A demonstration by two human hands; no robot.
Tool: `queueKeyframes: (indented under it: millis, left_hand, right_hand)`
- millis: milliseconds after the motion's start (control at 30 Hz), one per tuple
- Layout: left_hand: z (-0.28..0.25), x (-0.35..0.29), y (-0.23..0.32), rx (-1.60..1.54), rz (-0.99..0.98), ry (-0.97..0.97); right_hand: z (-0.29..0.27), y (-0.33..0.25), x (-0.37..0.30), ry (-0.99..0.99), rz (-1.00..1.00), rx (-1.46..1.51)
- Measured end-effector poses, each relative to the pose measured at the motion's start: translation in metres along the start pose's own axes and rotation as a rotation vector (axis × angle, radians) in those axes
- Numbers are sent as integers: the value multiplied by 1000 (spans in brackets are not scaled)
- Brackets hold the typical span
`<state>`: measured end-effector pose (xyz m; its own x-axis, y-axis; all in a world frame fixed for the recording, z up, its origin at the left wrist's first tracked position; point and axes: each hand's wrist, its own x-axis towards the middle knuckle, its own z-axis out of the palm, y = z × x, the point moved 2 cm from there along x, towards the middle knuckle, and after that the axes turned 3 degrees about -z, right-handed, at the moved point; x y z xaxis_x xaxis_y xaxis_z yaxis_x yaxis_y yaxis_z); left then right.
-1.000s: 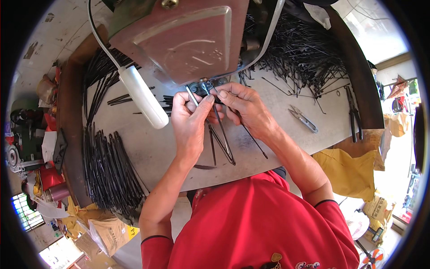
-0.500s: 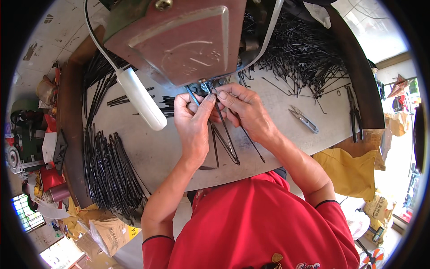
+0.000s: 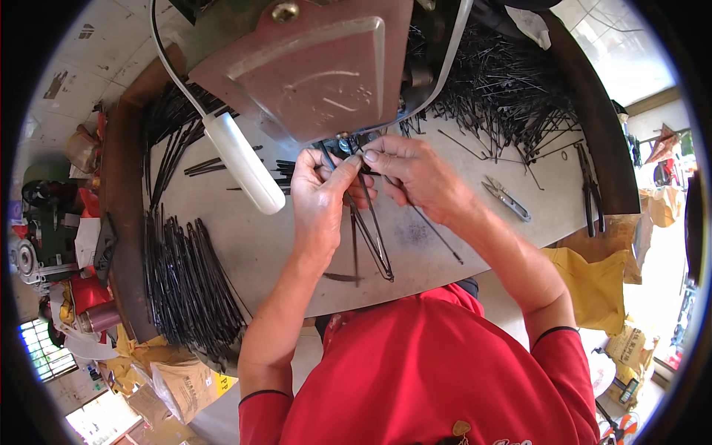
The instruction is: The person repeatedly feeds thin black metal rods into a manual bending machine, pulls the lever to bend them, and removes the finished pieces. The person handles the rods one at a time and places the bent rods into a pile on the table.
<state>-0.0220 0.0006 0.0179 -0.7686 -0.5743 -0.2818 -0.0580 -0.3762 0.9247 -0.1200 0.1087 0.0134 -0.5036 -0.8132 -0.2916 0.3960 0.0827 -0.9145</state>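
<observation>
Below the reddish-brown machine head, my two hands work close together. My left hand is closed, pinching long thin black metal ribs, jointed like umbrella ribs, whose lower ends meet in a narrow V. In my right hand, thumb and forefinger pinch close beside the left fingertips. A single black rod slants down to the right from under the right hand. The ribs' upper ends reach the small metal parts under the machine head; my fingers partly hide that contact.
A white tube lamp hangs left of my hands. Bundled black ribs lie at the left, and a tangled heap at the back right. Snips and long-handled pliers lie at the right, near the table's raised rim.
The right hand has moved slightly right, and the rod under it has swung its lower end outward to the right. The left hand stays near the machine with the V-shaped ribs.
</observation>
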Motion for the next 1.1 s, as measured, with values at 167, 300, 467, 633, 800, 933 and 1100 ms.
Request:
queueKeyframes:
  millis: [167, 300, 467, 633, 800, 933, 1100]
  left_hand:
    - [1, -1, -1, -15, 19, -5]
    - [3, -2, -1, -46, 55, 23]
    - [-7, -20, 13, 79, 5, 42]
    - [-24, -34, 14, 175, 45, 172]
    - [-128, -62, 61, 721, 14, 257]
    - [-165, -69, 57, 1187, 320, 365]
    - [-72, -50, 17, 1220, 517, 86]
  right_hand:
    - [5, 14, 0, 13, -37, 198]
    - [10, 10, -5, 97, -94, 184]
    - [17, 3, -15, 61, -148, 21]
    - [26, -2, -29, -15, -53, -130]
    - [-46, 4, -41, 281, -493, -969]
    - [-98, -6, -43, 532, -376, -1572]
    - [-95, -18, -29, 297, -332, -1793]
